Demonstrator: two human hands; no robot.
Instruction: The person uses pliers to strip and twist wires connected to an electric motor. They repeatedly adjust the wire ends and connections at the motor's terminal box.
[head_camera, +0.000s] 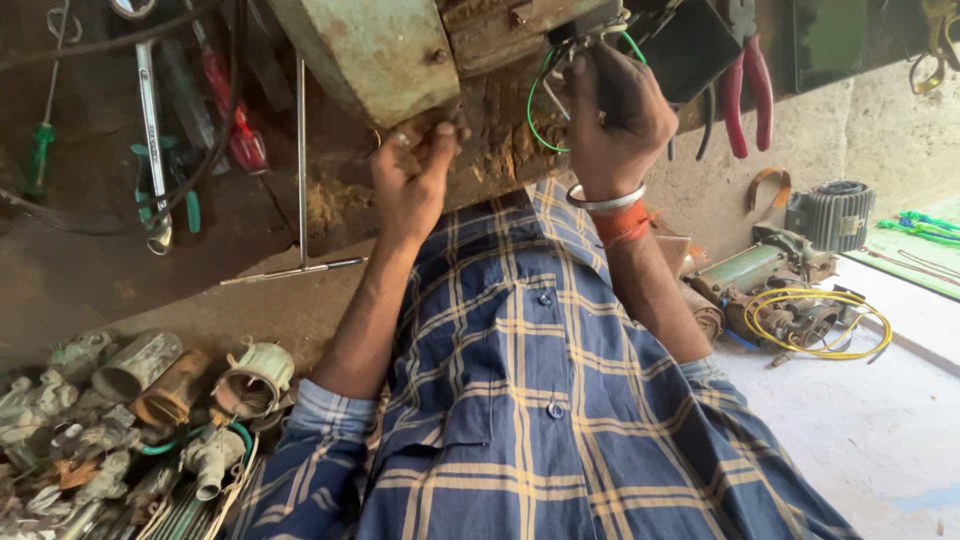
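Both arms raised forward; left hand fingers curled, right hand closed in pinching grip.

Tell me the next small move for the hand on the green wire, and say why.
Probably draw the green wire a little further out with the right hand, while the left hand steadies the rusty green housing. The right-hand grip is closed on wire ends at the housing's edge, and the green loop hangs slack beside that hand.
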